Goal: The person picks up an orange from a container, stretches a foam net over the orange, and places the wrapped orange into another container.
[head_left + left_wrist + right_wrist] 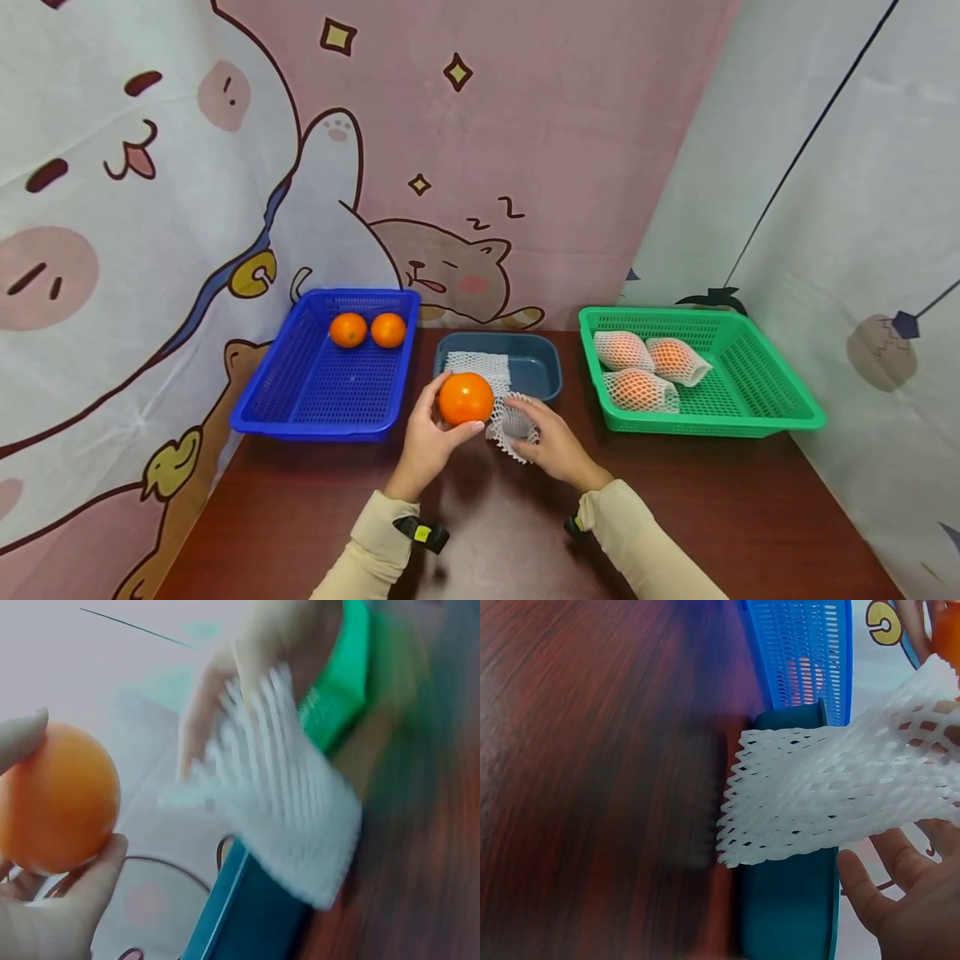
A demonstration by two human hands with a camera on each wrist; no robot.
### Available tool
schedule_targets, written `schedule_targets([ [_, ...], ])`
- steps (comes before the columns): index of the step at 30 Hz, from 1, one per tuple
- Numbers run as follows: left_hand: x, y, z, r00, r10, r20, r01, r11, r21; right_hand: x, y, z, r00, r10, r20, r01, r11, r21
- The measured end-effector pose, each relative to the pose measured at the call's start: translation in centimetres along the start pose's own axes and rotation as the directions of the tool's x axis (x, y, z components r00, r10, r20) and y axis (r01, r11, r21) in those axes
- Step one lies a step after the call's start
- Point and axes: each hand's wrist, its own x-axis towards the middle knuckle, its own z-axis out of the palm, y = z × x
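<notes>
My left hand (pixel 426 440) holds a bare orange (pixel 467 398) between thumb and fingers, above the table's middle. Close to its right, my right hand (pixel 561 450) grips a white foam net sleeve (pixel 517 427). In the left wrist view the fingers are at the upper end of this net (pixel 292 787), but blur hides exactly how they hold it. The right wrist view shows the net (pixel 802 795) hanging out flat, its far end loose, with some fingers behind it. Orange and net are close together; the orange is outside the net.
A dark teal tray (pixel 546 367) with flat white foam nets (pixel 480 364) stands behind the hands. On the left is a blue basket (pixel 330 400) with two bare oranges (pixel 367 330). On the right, a green basket (pixel 750 392) holds three net-wrapped oranges (pixel 637 387). A printed cloth hangs behind.
</notes>
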Motion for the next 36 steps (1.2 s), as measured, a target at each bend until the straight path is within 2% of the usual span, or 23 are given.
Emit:
schedule_targets([
  [5,-0.3,0.2,1.7,0.999,-0.038,0.037,0.045,0.976,-0.213,0.3,-0.2,0.3,1.0,-0.015,-0.012,0.015,1.0,0.002],
  [8,-0.7,-0.1,2.7,0.996,-0.072,0.052,0.083,0.961,-0.264,0.5,-0.3,0.5,0.998,-0.048,-0.036,0.048,0.999,-0.005],
  [12,-1.3,-0.5,4.0,0.993,-0.112,0.042,0.119,0.959,-0.255,0.5,-0.4,0.8,0.993,-0.091,-0.075,0.09,0.996,-0.016],
  [16,-1.6,-1.2,4.8,0.992,-0.13,-0.003,0.127,0.972,-0.2,0.7,-0.4,0.9,0.984,-0.126,-0.122,0.125,0.992,-0.014],
  [18,-1.7,-1.6,5.0,0.992,-0.126,-0.021,0.12,0.976,-0.179,0.8,-0.4,0.9,0.979,-0.14,-0.15,0.139,0.99,-0.014],
  [21,-1.8,-1.9,5.0,0.995,-0.097,-0.034,0.094,0.99,-0.102,0.9,-0.5,0.8,0.975,-0.139,-0.175,0.142,0.99,0.003],
  [23,-1.8,-1.4,4.7,0.996,-0.084,-0.026,0.082,0.993,-0.089,1.0,-0.6,0.9,0.976,-0.128,-0.175,0.134,0.991,0.024],
  [25,-1.8,-1.1,4.4,0.995,-0.099,0.001,0.099,0.991,-0.09,0.9,-0.7,0.9,0.979,-0.113,-0.167,0.124,0.991,0.057],
  [28,-1.8,-1.5,3.9,0.985,-0.16,0.061,0.168,0.971,-0.169,0.8,-0.8,0.8,0.984,-0.092,-0.153,0.108,0.989,0.102],
  [32,-1.7,-2.8,3.3,0.968,-0.227,0.11,0.246,0.949,-0.2,0.5,-1.1,0.8,0.987,-0.083,-0.138,0.104,0.983,0.152],
  [34,-1.7,-2.9,3.1,0.963,-0.243,0.115,0.262,0.945,-0.197,0.5,-1.2,0.9,0.984,-0.078,-0.16,0.101,0.985,0.139],
  [36,-1.7,-3.2,3.0,0.965,-0.236,0.112,0.252,0.953,-0.167,0.5,-1.2,0.9,0.976,-0.064,-0.206,0.086,0.991,0.1],
])
